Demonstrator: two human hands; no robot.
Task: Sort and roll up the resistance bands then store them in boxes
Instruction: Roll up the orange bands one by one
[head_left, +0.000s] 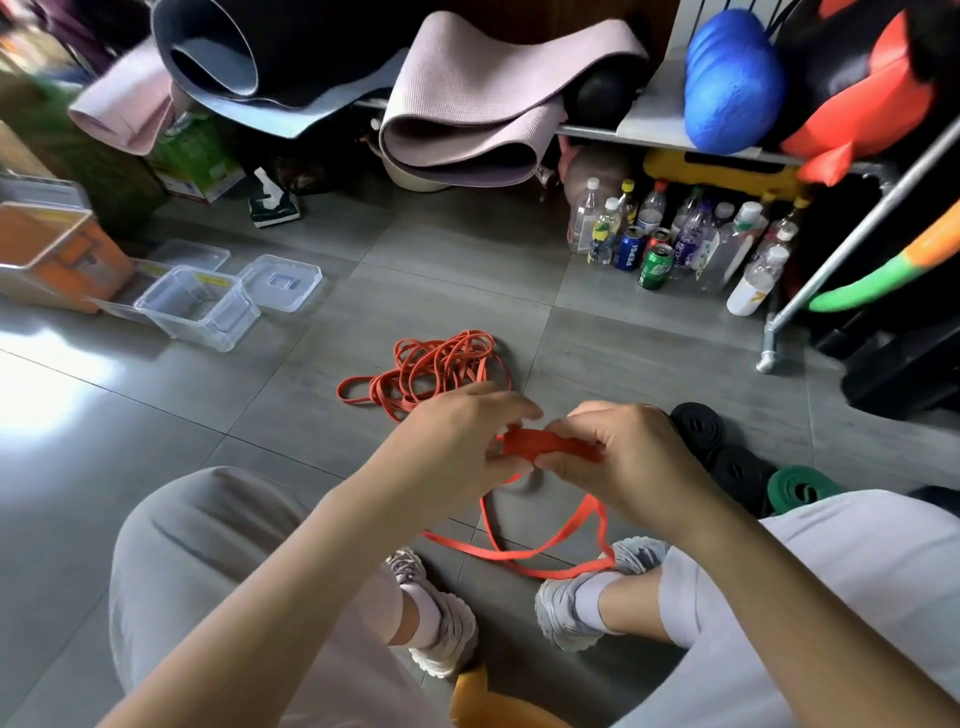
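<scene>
1. The left hand (462, 436) and the right hand (618, 457) are both pinching the folded end of a red band (550, 447) at the frame's centre.
2. Its long axis is running left to right, and the loose part is trailing toward the bottom.
3. The red pile (441, 369) is lying just above the left hand, which is the nearer one.
4. The clear box (200, 306) is standing well apart, at middle left.

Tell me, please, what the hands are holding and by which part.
The left hand and right hand both pinch a flat red rubber resistance band at its folded end; the rest trails to the grey tiled floor.
</scene>
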